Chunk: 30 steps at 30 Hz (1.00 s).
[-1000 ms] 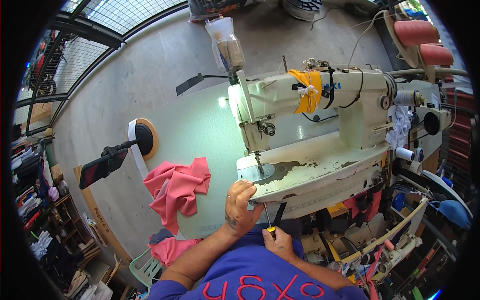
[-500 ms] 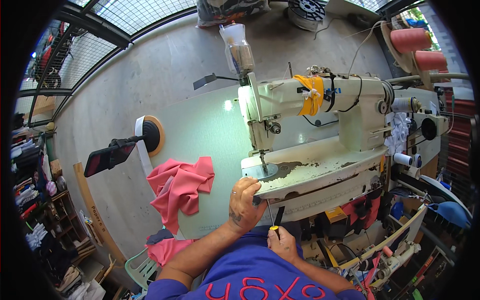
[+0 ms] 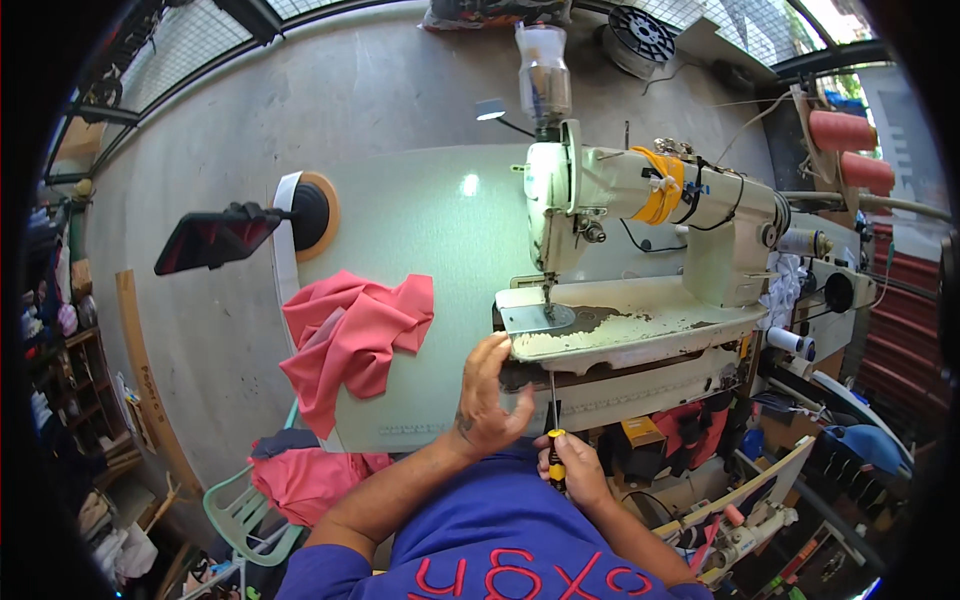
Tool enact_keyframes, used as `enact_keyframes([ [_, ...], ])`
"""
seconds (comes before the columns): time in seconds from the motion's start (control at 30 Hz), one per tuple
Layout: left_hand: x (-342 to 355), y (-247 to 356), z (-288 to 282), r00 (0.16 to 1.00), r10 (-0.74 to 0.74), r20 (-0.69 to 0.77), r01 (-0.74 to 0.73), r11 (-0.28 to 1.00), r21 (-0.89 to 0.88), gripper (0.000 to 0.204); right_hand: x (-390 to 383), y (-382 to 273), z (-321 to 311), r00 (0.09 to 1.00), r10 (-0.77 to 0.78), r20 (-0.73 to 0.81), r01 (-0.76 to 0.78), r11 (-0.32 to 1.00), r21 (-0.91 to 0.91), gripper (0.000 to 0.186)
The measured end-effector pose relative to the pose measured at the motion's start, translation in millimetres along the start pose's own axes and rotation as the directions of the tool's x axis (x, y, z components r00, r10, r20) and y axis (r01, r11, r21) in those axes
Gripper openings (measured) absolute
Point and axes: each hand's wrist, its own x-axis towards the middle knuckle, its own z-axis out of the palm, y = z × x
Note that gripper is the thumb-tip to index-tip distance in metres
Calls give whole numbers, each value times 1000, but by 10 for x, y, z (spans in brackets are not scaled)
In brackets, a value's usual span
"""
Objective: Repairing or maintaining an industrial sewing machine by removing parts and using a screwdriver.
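A white industrial sewing machine (image 3: 640,295) stands on a pale green table, paint worn off parts of its bed. A gap shows beneath the bed's front edge. My left hand (image 3: 488,405) is open at the bed's front left corner, fingertips at the edge and thumb spread away. My right hand (image 3: 582,472) is closed round the yellow and black handle of a screwdriver (image 3: 557,452). Its thin shaft points up under the front of the bed, where the tip is hidden. Left of the machine lies crumpled pink fabric (image 3: 360,335).
A phone (image 3: 215,240) on a round-based stand hangs over the table's left side. More pink fabric (image 3: 315,480) lies on a green plastic chair (image 3: 245,510). Pink thread cones (image 3: 842,132) stand at the far right. A second sewing machine (image 3: 745,545) is at the lower right.
My left thumb has come away from the bed and the hand has opened. The screwdriver stands more upright, with more of its handle showing. The whole view has shifted.
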Motion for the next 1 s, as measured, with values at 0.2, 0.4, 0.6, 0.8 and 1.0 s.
enact_keyframes([
  [0.2, -285, -190, 260, 628, -579, 520, 699, 126, -704, 30, 9, 68, -20, 995, -49, 84, 35, 986, 160, 36],
  [0.4, -187, -223, 501, 666, -404, 627, 495, -389, -777, 30, -19, 23, 40, 996, -37, 76, 25, 989, 149, 35],
  [0.6, -153, -235, 601, 622, -364, 694, 385, -629, -675, 22, -27, 14, 41, 997, -35, 64, 25, 989, 148, 36],
  [0.8, -192, -274, 688, 631, -354, 690, 339, -675, -655, 19, -58, 9, 108, 1000, -18, 12, 16, 992, 127, 36],
  [1.0, -267, -329, 860, 705, -280, 651, 291, -723, -627, 22, -89, 2, 95, 1000, -26, -4, 26, 998, 61, 36],
])
